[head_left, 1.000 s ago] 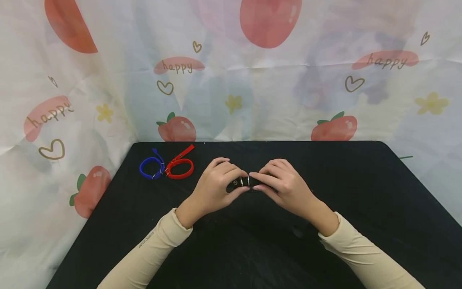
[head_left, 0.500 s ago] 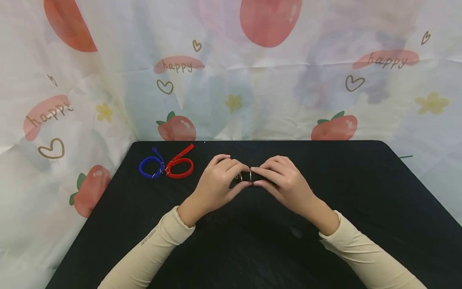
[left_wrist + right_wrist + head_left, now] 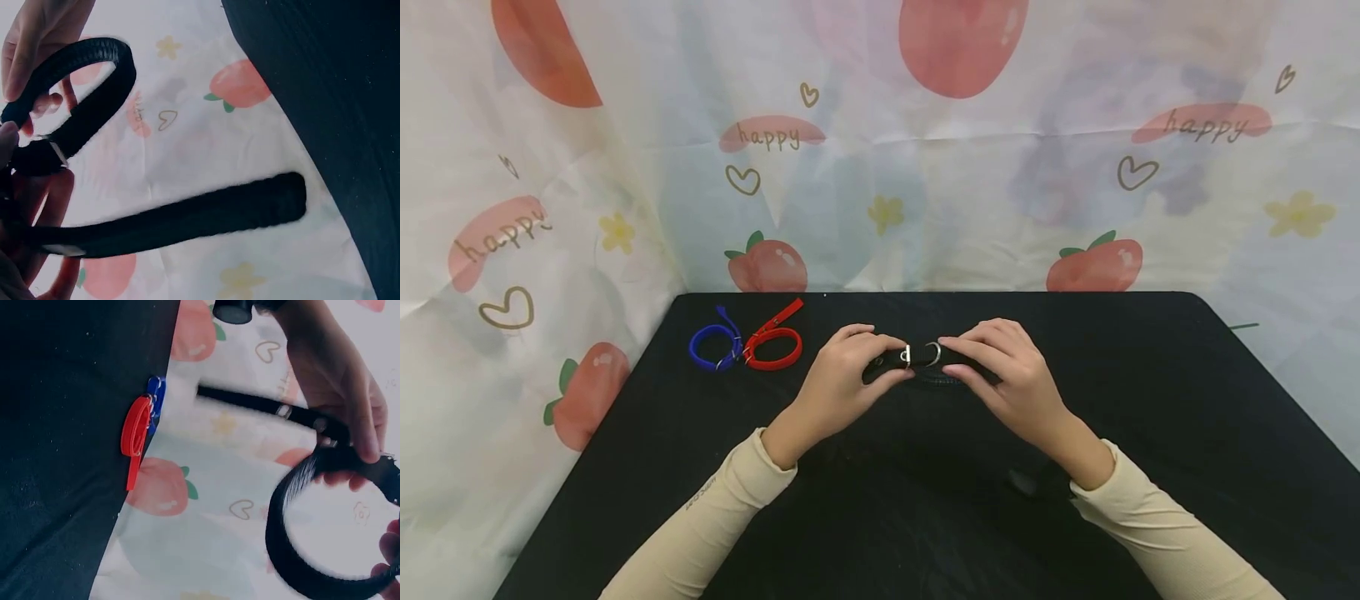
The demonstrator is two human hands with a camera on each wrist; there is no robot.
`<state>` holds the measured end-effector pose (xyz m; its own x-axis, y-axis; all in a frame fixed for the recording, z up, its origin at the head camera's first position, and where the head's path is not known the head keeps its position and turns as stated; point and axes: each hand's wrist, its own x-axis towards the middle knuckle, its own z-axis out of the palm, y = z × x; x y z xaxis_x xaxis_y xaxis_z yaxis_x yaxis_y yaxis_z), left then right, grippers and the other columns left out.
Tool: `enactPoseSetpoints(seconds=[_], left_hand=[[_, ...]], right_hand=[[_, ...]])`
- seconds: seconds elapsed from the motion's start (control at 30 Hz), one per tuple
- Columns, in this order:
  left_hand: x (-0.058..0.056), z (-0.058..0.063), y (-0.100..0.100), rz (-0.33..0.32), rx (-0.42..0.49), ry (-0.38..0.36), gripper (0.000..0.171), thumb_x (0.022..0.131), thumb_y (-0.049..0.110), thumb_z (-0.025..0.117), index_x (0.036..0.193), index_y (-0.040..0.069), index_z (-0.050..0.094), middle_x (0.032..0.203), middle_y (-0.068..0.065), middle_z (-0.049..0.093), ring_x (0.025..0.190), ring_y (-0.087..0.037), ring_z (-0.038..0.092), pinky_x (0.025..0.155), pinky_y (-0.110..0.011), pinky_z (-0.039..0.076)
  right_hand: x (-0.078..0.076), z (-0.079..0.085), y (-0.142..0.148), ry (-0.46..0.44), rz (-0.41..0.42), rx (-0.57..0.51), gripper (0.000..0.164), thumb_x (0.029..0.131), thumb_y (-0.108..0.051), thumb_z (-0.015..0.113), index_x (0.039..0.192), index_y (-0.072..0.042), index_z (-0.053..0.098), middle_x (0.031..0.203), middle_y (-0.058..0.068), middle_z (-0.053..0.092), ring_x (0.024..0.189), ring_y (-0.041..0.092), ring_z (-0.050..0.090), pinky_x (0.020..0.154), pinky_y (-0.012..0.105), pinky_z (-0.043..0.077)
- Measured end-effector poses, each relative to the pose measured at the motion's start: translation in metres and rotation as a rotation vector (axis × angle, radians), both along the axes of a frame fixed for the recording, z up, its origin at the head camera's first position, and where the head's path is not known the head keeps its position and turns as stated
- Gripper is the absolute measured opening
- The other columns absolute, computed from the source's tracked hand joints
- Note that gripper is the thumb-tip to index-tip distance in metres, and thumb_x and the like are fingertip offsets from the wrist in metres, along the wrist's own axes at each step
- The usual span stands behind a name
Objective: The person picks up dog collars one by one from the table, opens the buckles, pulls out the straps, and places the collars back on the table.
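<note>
A black collar (image 3: 921, 357) with a metal buckle (image 3: 906, 356) and a D-ring (image 3: 934, 354) is held up between both hands in the head view. My left hand (image 3: 846, 375) pinches it beside the buckle. On the far side of the D-ring, the thumb and fingers of my right hand (image 3: 1015, 371) pinch the band. The left wrist view shows the collar bent into a loop, its loose strap end (image 3: 187, 219) sticking out straight. In the right wrist view the loop (image 3: 281, 531) hangs between the hands, and that strap end looks blurred.
A blue collar (image 3: 703, 364) and a red collar (image 3: 775, 367) lie side by side at the back left of the black table (image 3: 887, 517). A printed cloth backdrop (image 3: 880, 167) stands behind the table and along its left side.
Both hands have moved slightly apart, the right one further right, so more of the black collar shows between them. The buckle and D-ring are now more exposed. The other collars have not moved.
</note>
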<state>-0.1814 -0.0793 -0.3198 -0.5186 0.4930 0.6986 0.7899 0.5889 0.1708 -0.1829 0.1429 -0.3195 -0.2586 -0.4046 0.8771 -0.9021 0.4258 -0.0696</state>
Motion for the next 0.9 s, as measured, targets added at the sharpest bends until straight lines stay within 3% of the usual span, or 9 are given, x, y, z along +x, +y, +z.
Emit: enactPoseSetpoints(seconds=[0.17, 0.43, 0.7, 0.9], left_hand=[[0.003, 0.004, -0.001, -0.035, -0.048, 0.066, 0.023, 0.074, 0.019, 0.08, 0.093, 0.009, 0.071, 0.083, 0.001, 0.071, 0.076, -0.01, 0.064, 0.101, -0.035, 0.044], [0.003, 0.009, 0.002, -0.051, -0.154, 0.15, 0.016, 0.074, 0.016, 0.079, 0.085, 0.011, 0.069, 0.074, 0.002, 0.068, 0.07, -0.009, 0.062, 0.101, -0.037, 0.043], [0.004, 0.011, 0.003, -0.019, -0.166, 0.19, 0.016, 0.073, 0.017, 0.08, 0.084, 0.011, 0.069, 0.073, 0.003, 0.069, 0.069, -0.009, 0.063, 0.1, -0.039, 0.044], [0.005, 0.015, -0.003, 0.05, -0.188, 0.2, 0.022, 0.069, 0.028, 0.083, 0.085, 0.015, 0.073, 0.075, 0.006, 0.071, 0.073, -0.009, 0.063, 0.101, -0.041, 0.043]], right_hand=[[0.002, 0.003, -0.002, -0.008, 0.029, 0.071, 0.039, 0.094, -0.034, 0.052, 0.098, -0.001, 0.072, 0.081, 0.005, 0.064, 0.08, 0.018, 0.052, 0.075, 0.03, 0.038], [0.006, 0.002, -0.01, 0.08, 0.011, 0.128, 0.038, 0.095, -0.032, 0.05, 0.097, -0.001, 0.073, 0.082, 0.005, 0.063, 0.079, 0.02, 0.053, 0.073, 0.033, 0.043], [0.007, 0.003, -0.012, 0.082, -0.003, 0.123, 0.038, 0.095, -0.031, 0.05, 0.098, 0.0, 0.072, 0.083, 0.006, 0.063, 0.08, 0.021, 0.054, 0.075, 0.035, 0.044], [0.006, 0.005, -0.007, 0.1, -0.05, 0.148, 0.037, 0.096, -0.032, 0.05, 0.098, -0.003, 0.072, 0.082, 0.005, 0.065, 0.081, 0.023, 0.055, 0.08, 0.04, 0.045]])
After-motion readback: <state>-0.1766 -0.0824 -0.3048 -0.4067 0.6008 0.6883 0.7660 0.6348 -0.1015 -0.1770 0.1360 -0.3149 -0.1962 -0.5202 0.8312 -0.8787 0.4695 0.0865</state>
